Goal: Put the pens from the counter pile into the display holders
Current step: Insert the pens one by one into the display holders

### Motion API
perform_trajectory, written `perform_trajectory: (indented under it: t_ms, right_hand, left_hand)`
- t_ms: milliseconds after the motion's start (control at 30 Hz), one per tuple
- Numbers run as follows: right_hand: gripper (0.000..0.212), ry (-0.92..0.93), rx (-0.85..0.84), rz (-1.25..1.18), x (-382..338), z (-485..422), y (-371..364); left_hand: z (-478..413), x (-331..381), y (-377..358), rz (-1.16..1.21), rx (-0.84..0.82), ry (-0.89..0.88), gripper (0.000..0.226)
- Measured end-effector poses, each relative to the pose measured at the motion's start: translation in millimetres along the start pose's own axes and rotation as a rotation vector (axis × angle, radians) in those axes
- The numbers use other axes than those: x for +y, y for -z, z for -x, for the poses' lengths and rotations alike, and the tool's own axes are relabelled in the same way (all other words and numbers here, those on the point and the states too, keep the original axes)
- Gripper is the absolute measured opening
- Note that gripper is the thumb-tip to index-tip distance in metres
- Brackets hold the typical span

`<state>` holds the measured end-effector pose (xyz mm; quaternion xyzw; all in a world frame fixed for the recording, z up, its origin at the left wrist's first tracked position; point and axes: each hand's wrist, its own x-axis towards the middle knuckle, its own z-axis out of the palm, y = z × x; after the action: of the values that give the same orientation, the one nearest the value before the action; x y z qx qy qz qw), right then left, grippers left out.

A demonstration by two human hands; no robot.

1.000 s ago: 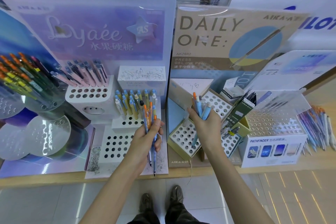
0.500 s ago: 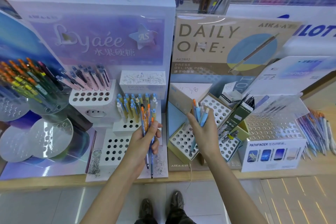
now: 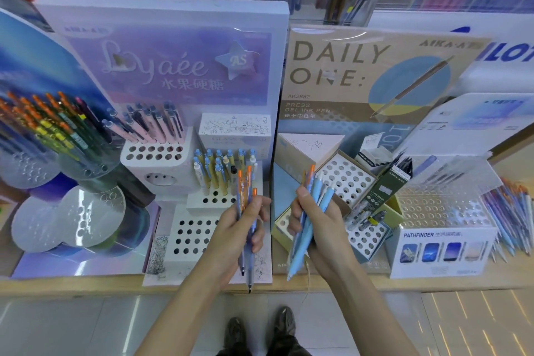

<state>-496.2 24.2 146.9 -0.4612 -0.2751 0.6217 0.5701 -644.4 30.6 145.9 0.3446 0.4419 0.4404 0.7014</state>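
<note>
A stationery shop — branded pen displays [image 3: 185, 72] (holders, racks) crowd the counter [image 3: 86, 285].

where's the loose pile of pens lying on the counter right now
In the head view, the loose pile of pens lies on the wooden counter at the far right edge, just right of the white PATHFINDER box with the clear holder on top.

The counter [image 3: 404, 283] looks like pale matt wood. On it, the "DAILY ONE" backboard [image 3: 375, 75] is glossy card catching glare; right of it stands a clear plastic holder [image 3: 442, 205], left of it matt white holders [image 3: 199, 228] and shiny iridescent discs [image 3: 86, 217].
</note>
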Motion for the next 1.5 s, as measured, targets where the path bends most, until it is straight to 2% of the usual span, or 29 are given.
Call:
perform_trajectory:
  t_ms: [167,267,433,567,800,933,1000,1067,1167,1267,1500]
  right_hand:
    - [0.014,-0.034,-0.020,0.103,-1,-1,-6]
    - [0.021,-0.024,-0.074,0.153,0,-1,-15]
    - [0.021,-0.060,-0.107,0.131,6,-2,-24]
    - [0.011,-0.088,-0.110,0.143,7,-3,-24]
    - [0.037,-0.143,-0.219,0.227,3,-7,-28]
    - [0.018,-0.115,-0.110,0.122,1,-12,-25]
    - [0.023,-0.090,-0.071,0.088,-1,-15,-22]
    - [0.028,-0.084,-0.072,0.080,-3,-18,-20]
    - [0.013,-0.088,-0.123,0.075,-5,-17,-21]
    - [0.025,-0.097,-0.129,-0.020,-1,-16,-22]
    - [0.027,-0.204,-0.062,-0.250,2,-16,-32]
  left_hand:
    - [2,2,6,0.202,-0.030,0.025,0.027]
    - [3,0,8,0.147,0.020,0.019,0.022]
    - [5,-3,14,0.089,0.054,0.027,0.031]
    - [9,0,16,0.072,0.017,0.030,0.022]
    - [11,-2,17,-0.026,-0.014,0.057,0.043]
    - [11,-3,21,-0.080,-0.053,0.081,0.041]
    - [12,-3,23,-0.104,-0.079,0.083,0.038]
    - [12,-3,24,-0.084,-0.095,0.073,0.037]
    - [11,-4,23,-0.024,-0.082,0.063,0.034]
    - [10,-3,21,0.009,-0.013,0.053,0.039]
    - [12,-5,22,-0.155,0.032,0.023,0.032]
